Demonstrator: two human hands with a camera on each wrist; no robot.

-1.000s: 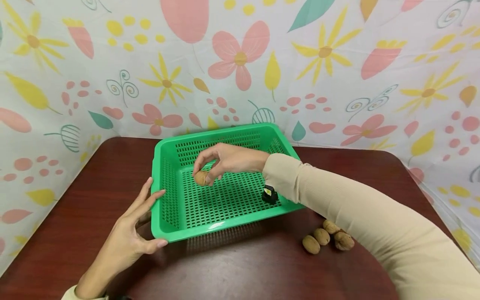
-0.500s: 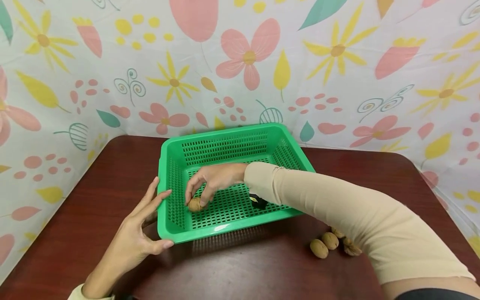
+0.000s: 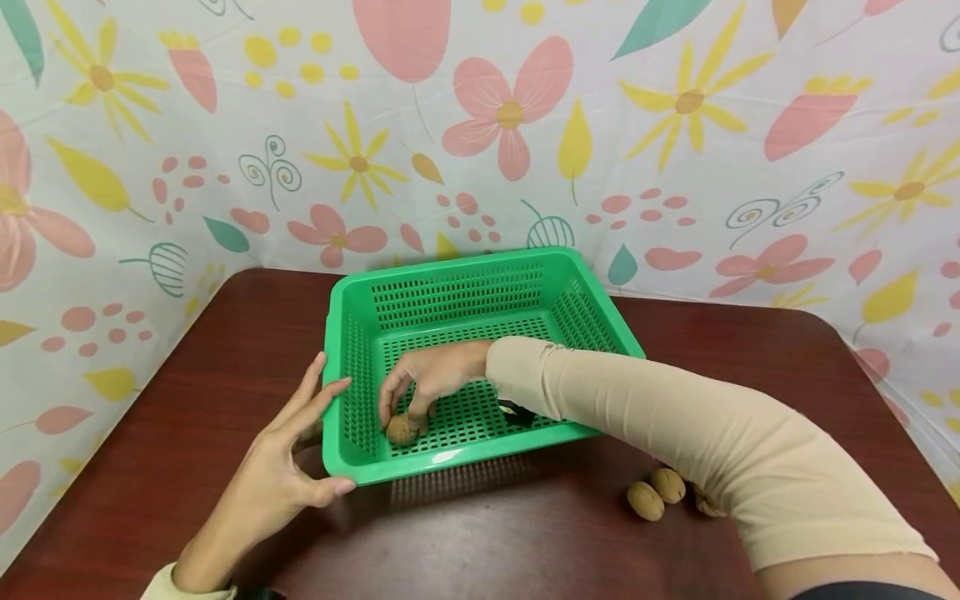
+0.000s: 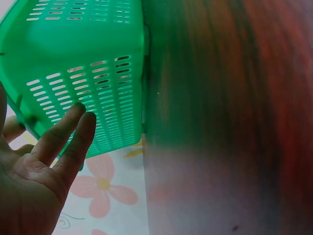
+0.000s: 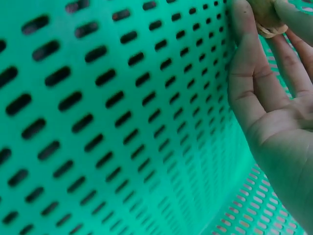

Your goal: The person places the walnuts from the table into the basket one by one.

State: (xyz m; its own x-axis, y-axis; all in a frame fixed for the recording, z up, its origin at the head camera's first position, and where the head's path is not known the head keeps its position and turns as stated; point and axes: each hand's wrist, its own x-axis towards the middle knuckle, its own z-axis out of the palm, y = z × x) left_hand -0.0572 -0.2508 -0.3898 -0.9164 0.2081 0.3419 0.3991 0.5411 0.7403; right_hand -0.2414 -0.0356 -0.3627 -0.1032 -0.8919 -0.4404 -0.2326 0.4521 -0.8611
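A green plastic basket (image 3: 480, 452) with slotted walls and floor sits on the table. My left hand (image 3: 281, 462) holds its left end, thumb at the near corner and fingertips over the left rim. In the left wrist view, two straighter fingers (image 4: 80, 142) lie by the basket's outer wall. Inside, my right hand (image 3: 438, 371) pinches a brown walnut (image 3: 401, 430) low in the near left corner. The right wrist view shows that walnut (image 5: 266, 17) between thumb and fingers, partly cut off by the frame edge.
Several walnuts (image 3: 645, 501) lie on the dark reddish table (image 3: 510, 533) right of the basket's near side, partly hidden by my right sleeve (image 3: 637, 396). A flower-patterned cloth (image 3: 517, 192) hangs behind the table.
My right hand has lowered the walnut from above the basket's middle down to the near left corner of its floor. The left hand keeps its hold; the view has shifted slightly.
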